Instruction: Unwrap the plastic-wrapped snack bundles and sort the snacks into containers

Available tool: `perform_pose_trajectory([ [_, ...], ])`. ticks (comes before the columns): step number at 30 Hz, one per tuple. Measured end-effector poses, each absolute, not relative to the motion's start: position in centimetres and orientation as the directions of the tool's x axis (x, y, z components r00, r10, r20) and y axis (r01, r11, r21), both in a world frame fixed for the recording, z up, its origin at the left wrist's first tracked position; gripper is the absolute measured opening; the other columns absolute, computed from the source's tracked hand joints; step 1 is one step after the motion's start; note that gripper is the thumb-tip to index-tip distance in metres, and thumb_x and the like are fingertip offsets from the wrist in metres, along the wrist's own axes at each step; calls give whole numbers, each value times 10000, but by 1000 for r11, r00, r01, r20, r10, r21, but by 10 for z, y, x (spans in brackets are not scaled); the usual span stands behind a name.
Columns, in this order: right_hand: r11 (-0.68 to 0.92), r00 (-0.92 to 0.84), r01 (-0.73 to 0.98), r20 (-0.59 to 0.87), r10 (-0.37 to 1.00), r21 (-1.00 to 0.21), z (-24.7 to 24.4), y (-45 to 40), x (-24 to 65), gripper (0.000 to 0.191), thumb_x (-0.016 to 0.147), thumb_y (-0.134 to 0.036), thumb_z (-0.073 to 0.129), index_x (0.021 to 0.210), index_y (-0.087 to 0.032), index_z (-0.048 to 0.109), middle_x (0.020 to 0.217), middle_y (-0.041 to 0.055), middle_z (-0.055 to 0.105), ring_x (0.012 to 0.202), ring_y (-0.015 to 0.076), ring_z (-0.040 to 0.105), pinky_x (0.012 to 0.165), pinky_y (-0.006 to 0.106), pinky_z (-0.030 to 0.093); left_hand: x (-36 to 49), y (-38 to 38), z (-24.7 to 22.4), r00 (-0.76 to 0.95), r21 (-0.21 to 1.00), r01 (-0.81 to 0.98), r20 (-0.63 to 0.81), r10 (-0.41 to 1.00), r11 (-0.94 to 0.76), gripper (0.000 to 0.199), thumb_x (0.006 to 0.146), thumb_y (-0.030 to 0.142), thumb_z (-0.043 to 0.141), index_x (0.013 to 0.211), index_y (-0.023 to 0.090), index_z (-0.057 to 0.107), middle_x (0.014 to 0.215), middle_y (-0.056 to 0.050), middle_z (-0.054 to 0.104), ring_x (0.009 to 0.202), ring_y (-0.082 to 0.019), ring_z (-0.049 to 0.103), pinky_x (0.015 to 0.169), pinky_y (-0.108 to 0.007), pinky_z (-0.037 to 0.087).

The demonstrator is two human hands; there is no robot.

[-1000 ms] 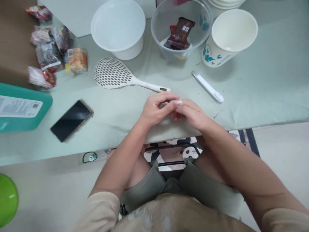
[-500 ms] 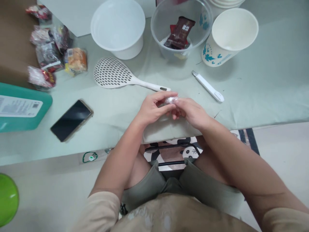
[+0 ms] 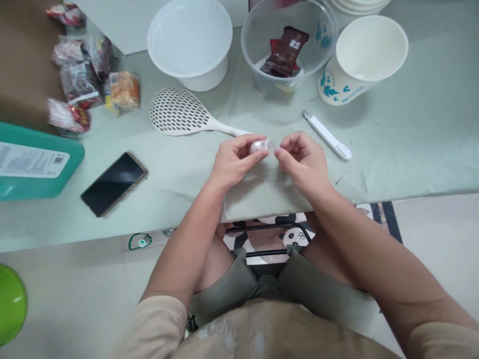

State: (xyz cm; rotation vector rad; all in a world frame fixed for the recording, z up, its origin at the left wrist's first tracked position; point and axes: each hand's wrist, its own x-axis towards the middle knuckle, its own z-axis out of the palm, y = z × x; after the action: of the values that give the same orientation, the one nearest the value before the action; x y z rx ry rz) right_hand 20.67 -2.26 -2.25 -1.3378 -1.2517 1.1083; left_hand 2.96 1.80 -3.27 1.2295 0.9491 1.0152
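A small whitish lump in a clear wrapper (image 3: 259,146) is pinched between the thumb and fingers of my left hand (image 3: 234,162). The wrapper's see-through end points right, toward my right hand (image 3: 305,162). There the thumb and forefinger close at the tip of the film, with the other fingers curled; the exact contact is hard to see. Just behind my left hand lies a white slotted skimmer (image 3: 181,112), its handle end hidden by the fingers. To the right of my right hand rests a white utility knife (image 3: 327,135).
Along the back stand a white bowl (image 3: 190,40), a clear bowl (image 3: 258,70) holding wrapped snacks and a paper bucket (image 3: 364,55). At left are several packaged snacks (image 3: 80,82), a phone (image 3: 114,184) and a teal container (image 3: 67,154). The table's front edge runs below my wrists.
My hands, together around the wrapped lump before, have come apart. The right hand has moved right, baring the clear film, while the left keeps its hold. The view has shifted slightly.
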Motion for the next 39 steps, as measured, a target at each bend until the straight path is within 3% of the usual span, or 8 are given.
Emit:
perform_pose_trajectory([
  [5,333,-51,432,346,937,-838,-34,-24,209,405,938,-442,687,1299,-258,679,1256,90,715,927,188,709,741,326,594,31,17,-28,371,971,-132,-141,918,202,494,698,564,903,991,176,813,860,-46,785,762,-159,736,740,-271,595],
  [11,479,-99,641,555,826,-599,-35,-21,210,242,1024,-277,572,1121,-276,794,1071,63,813,992,219,751,920,387,588,36,11,-27,494,895,-224,-237,837,386,499,756,529,883,1119,201,782,1025,-39,793,958,-175,763,900,-290,627],
  [17,601,-199,616,638,744,-509,-41,-15,204,268,998,-241,617,1233,-223,745,1164,94,808,1069,223,754,948,367,583,33,8,-28,455,801,-322,-337,824,505,528,825,366,859,1311,242,694,946,-5,780,1026,-189,763,1040,-365,592],
  [26,431,113,724,709,696,-539,-14,3,231,184,1020,-319,579,1050,-244,744,944,68,759,873,222,711,814,380,579,25,8,-19,604,770,-302,-301,738,562,507,795,406,884,1265,298,724,1386,-81,735,1348,-283,662,1189,-448,452],
  [30,210,340,808,728,596,-550,3,25,263,173,954,-278,628,1095,-236,718,1011,114,699,895,259,688,758,417,579,24,10,-19,607,788,-277,-300,736,550,392,790,436,883,1127,259,790,1306,-103,773,1251,-257,723,1100,-378,518],
  [34,67,378,843,675,633,-534,8,45,296,535,734,-121,765,1260,-173,685,1211,153,712,1069,328,694,947,514,557,25,11,-17,618,798,-266,-289,731,540,377,765,437,898,1061,225,797,1230,-117,796,1155,-244,760,1030,-358,565],
  [37,62,341,860,661,668,-506,9,43,305,546,753,-109,763,1290,-173,691,1262,154,713,1209,374,653,1069,570,490,28,13,-18,547,822,-310,-257,797,478,393,713,412,938,1015,216,782,1068,-80,815,966,-193,788,904,-305,604],
  [39,111,342,843,685,643,-526,9,35,302,484,799,-96,704,1265,-224,692,1237,125,718,1174,356,675,979,525,533,30,15,-18,405,848,-357,-237,883,391,362,682,411,957,905,213,752,831,-13,777,737,-126,746,734,-244,596],
])
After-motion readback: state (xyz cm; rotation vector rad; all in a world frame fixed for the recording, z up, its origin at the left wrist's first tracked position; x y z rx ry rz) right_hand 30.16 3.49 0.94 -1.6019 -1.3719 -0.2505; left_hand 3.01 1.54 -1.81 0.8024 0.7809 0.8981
